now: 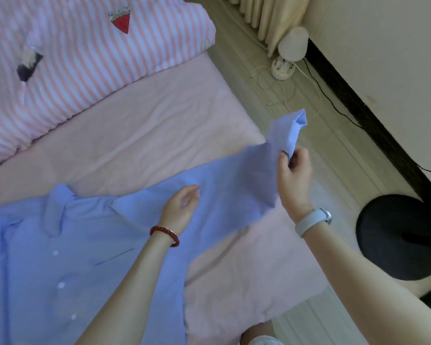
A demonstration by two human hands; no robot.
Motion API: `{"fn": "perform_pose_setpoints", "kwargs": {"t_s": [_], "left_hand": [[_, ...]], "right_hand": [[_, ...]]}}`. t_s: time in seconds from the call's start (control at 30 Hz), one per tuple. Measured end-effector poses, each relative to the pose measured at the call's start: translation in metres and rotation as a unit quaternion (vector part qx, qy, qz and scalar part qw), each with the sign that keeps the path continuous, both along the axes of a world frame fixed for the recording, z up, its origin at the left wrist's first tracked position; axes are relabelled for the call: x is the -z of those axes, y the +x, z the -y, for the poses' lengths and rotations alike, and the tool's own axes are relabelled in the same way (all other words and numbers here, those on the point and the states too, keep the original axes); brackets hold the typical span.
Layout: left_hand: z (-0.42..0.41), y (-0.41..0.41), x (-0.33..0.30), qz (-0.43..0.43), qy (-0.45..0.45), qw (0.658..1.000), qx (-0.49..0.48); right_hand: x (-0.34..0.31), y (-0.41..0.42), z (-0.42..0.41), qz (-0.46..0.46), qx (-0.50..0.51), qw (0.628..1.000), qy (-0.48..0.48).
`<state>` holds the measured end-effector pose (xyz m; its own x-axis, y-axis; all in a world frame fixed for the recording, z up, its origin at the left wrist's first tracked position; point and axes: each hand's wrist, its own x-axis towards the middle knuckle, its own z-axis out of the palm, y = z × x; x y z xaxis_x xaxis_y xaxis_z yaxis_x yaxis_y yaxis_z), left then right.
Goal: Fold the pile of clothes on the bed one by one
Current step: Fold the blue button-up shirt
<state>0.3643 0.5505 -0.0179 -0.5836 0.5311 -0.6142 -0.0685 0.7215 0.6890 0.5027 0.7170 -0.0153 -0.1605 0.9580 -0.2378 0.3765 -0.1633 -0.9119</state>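
Two bare forearms are reaching out from below over the blue shirt (pixel 67 270), which is lying front up and buttoned on the pink bed (pixel 139 145). Its sleeve (pixel 266 170) is being lifted by the right hand (pixel 292 175), whose fingers are pinching the cuff near the bed edge. Relaxed and holding nothing, the left hand (pixel 181 207) is hovering with loosely spread fingers over the shirt's shoulder part.
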Motion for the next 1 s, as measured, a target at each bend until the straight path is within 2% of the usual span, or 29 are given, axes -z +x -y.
{"fn": "perform_pose_setpoints", "kwargs": {"t_s": [0.1, 0.27, 0.33, 0.43, 0.5, 0.53, 0.63, 0.7, 0.77, 0.83, 0.93, 1.0], "left_hand": [[0.060, -0.016, -0.028, 0.088, 0.047, 0.982, -0.161], [0.196, -0.045, -0.059, 0.223, 0.115, 0.895, -0.368], [0.255, -0.058, -0.060, 0.249, 0.146, 0.851, -0.438], [0.332, -0.077, -0.052, 0.262, 0.160, 0.813, -0.494], [0.373, -0.086, -0.037, 0.261, 0.119, 0.823, -0.491], [0.389, -0.090, -0.029, 0.257, 0.091, 0.834, -0.479], [0.413, -0.100, -0.003, 0.224, 0.027, 0.867, -0.445], [0.412, -0.106, 0.012, 0.141, -0.032, 0.908, -0.393], [0.405, -0.114, 0.029, 0.034, -0.072, 0.934, -0.349], [0.396, -0.121, 0.044, 0.016, -0.045, 0.939, -0.341], [0.381, -0.125, 0.055, 0.015, -0.080, 0.912, -0.403], [0.373, -0.123, 0.049, -0.011, -0.064, 0.912, -0.405]], "right_hand": [[-0.038, -0.037, 0.066, -0.020, -0.100, 0.994, 0.030], [-0.075, -0.096, 0.212, -0.050, -0.281, 0.957, 0.042], [-0.079, -0.116, 0.275, -0.060, -0.376, 0.924, 0.032], [-0.064, -0.135, 0.357, -0.041, -0.545, 0.837, 0.017], [-0.043, -0.136, 0.396, 0.009, -0.612, 0.790, 0.031], [-0.032, -0.134, 0.409, 0.032, -0.618, 0.785, 0.032], [-0.010, -0.123, 0.422, 0.117, -0.569, 0.814, 0.016], [0.003, -0.114, 0.416, 0.170, -0.535, 0.828, 0.024], [0.012, -0.106, 0.406, 0.212, -0.499, 0.839, 0.041], [0.018, -0.099, 0.394, 0.255, -0.467, 0.845, 0.057], [0.022, -0.091, 0.377, 0.298, -0.439, 0.844, 0.076], [0.023, -0.089, 0.370, 0.312, -0.431, 0.843, 0.082]]}}
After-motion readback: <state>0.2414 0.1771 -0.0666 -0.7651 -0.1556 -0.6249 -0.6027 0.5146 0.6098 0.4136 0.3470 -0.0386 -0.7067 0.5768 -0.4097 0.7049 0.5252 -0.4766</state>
